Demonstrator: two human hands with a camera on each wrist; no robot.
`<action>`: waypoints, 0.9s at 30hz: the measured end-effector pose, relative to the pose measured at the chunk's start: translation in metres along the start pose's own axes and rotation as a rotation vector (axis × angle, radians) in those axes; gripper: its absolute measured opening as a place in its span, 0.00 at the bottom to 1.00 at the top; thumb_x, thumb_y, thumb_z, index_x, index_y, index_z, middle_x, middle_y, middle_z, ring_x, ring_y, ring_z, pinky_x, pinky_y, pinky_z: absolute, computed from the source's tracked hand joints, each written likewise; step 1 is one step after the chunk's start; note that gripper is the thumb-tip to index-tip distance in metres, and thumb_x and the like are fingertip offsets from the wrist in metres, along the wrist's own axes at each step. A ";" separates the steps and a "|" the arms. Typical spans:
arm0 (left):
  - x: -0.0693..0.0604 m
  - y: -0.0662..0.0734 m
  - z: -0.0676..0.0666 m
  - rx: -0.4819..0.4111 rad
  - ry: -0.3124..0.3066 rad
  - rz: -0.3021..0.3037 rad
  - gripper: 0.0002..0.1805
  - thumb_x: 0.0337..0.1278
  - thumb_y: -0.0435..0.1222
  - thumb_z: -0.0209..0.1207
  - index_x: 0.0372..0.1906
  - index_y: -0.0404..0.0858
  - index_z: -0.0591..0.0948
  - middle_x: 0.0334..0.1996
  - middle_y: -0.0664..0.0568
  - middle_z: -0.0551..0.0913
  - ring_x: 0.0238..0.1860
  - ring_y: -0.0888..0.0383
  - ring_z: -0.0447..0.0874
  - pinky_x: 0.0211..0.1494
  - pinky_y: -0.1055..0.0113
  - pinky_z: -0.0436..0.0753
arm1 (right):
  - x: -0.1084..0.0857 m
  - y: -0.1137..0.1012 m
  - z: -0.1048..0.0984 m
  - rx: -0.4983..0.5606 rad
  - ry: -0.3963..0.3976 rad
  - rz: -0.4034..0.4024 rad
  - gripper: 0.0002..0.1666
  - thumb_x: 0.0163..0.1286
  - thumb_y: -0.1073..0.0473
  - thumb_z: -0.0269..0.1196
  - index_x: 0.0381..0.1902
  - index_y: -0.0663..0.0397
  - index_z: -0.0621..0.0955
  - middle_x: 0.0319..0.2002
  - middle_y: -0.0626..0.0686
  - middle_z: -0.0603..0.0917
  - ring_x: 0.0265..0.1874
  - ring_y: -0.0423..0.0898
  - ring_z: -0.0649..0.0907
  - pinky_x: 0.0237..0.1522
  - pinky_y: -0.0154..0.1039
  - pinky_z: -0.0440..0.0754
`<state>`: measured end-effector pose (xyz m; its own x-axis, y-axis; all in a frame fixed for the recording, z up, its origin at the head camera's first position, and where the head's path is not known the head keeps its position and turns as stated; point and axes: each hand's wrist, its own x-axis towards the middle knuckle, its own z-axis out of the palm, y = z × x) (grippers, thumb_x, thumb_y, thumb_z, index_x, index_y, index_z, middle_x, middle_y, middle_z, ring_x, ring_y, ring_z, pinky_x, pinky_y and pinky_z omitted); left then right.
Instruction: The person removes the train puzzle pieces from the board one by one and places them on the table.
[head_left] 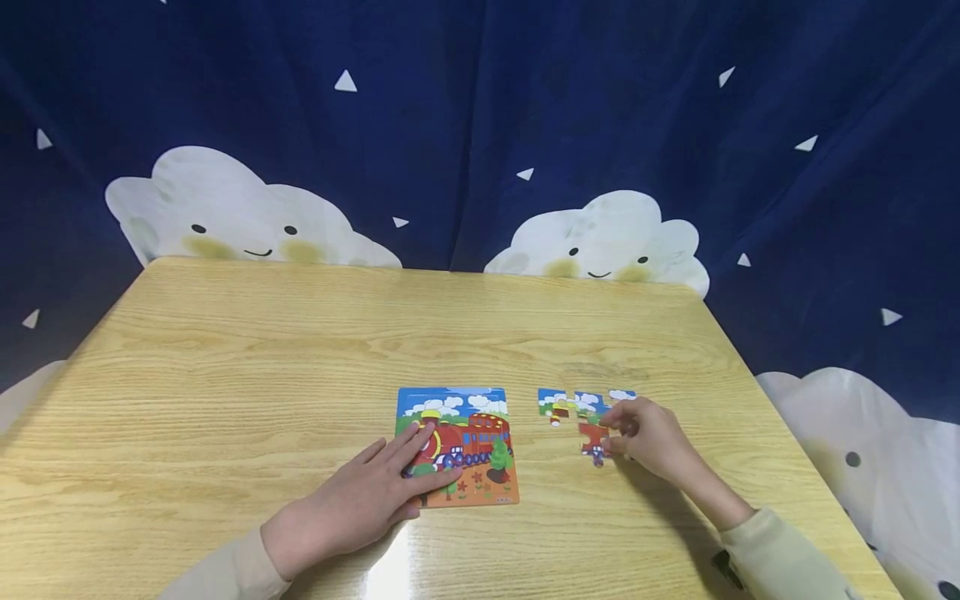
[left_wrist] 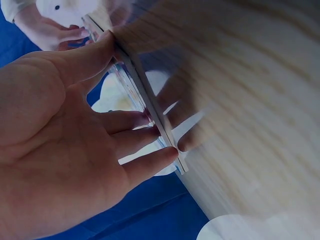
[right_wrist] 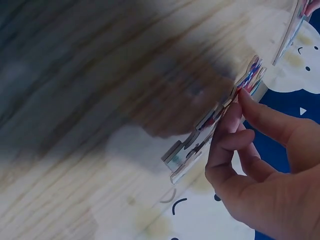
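Tabletop (head_left: 528, 467) separates train board (head_left: 480, 442) from pieces' (head_left: 589, 435) edges.

A squarish picture board (head_left: 480, 450) showing a red train lies flat on the desk (head_left: 262, 358), well in from its far edge, while loose jigsaw pieces (head_left: 552, 402), sky-blue and cloudy plus one mostly red, sit nearer the right edge.

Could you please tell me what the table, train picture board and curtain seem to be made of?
Table: wood or wood-look laminate, glossy, by grain and reflections. Train picture board: smooth, printed, perhaps cardboard or wood; its thin edge looks pale. Curtain: seemingly matte fabric, from its soft folds.
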<state>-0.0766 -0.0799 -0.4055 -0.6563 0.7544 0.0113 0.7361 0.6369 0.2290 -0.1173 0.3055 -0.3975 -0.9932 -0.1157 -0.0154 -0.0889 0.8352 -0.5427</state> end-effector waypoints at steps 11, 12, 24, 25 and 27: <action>0.001 -0.001 -0.003 0.008 0.006 0.011 0.29 0.67 0.42 0.59 0.71 0.57 0.69 0.73 0.34 0.58 0.72 0.38 0.56 0.61 0.41 0.71 | 0.000 -0.001 -0.005 0.048 -0.022 -0.017 0.12 0.53 0.71 0.73 0.36 0.62 0.84 0.31 0.52 0.83 0.22 0.43 0.79 0.22 0.34 0.76; 0.001 -0.001 -0.003 0.006 0.009 0.013 0.29 0.67 0.42 0.59 0.71 0.57 0.69 0.73 0.34 0.58 0.72 0.38 0.56 0.61 0.41 0.71 | 0.000 -0.001 -0.005 0.052 -0.022 -0.016 0.12 0.53 0.71 0.72 0.36 0.62 0.84 0.31 0.52 0.83 0.22 0.43 0.79 0.22 0.34 0.76; -0.001 0.000 -0.005 -0.009 0.025 0.019 0.30 0.65 0.41 0.60 0.71 0.58 0.69 0.73 0.35 0.57 0.72 0.37 0.56 0.61 0.40 0.71 | 0.010 -0.024 0.011 0.349 -0.084 -0.084 0.12 0.57 0.72 0.70 0.40 0.69 0.83 0.34 0.58 0.86 0.31 0.47 0.85 0.32 0.33 0.83; -0.001 -0.001 -0.005 -0.012 0.028 0.019 0.30 0.65 0.41 0.60 0.71 0.58 0.69 0.73 0.35 0.57 0.72 0.37 0.56 0.61 0.40 0.71 | 0.011 -0.028 0.014 0.388 -0.113 -0.074 0.12 0.58 0.72 0.70 0.41 0.69 0.82 0.36 0.59 0.86 0.33 0.47 0.85 0.34 0.33 0.83; -0.003 -0.001 -0.005 -0.009 0.038 0.019 0.29 0.66 0.41 0.59 0.71 0.58 0.70 0.73 0.35 0.57 0.72 0.38 0.56 0.61 0.40 0.71 | 0.014 -0.036 0.020 0.465 -0.170 -0.066 0.13 0.60 0.72 0.68 0.44 0.72 0.81 0.39 0.61 0.85 0.36 0.50 0.86 0.37 0.33 0.84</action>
<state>-0.0766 -0.0837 -0.4015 -0.6482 0.7596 0.0527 0.7471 0.6211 0.2367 -0.1267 0.2634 -0.3949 -0.9566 -0.2789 -0.0839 -0.0700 0.4997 -0.8634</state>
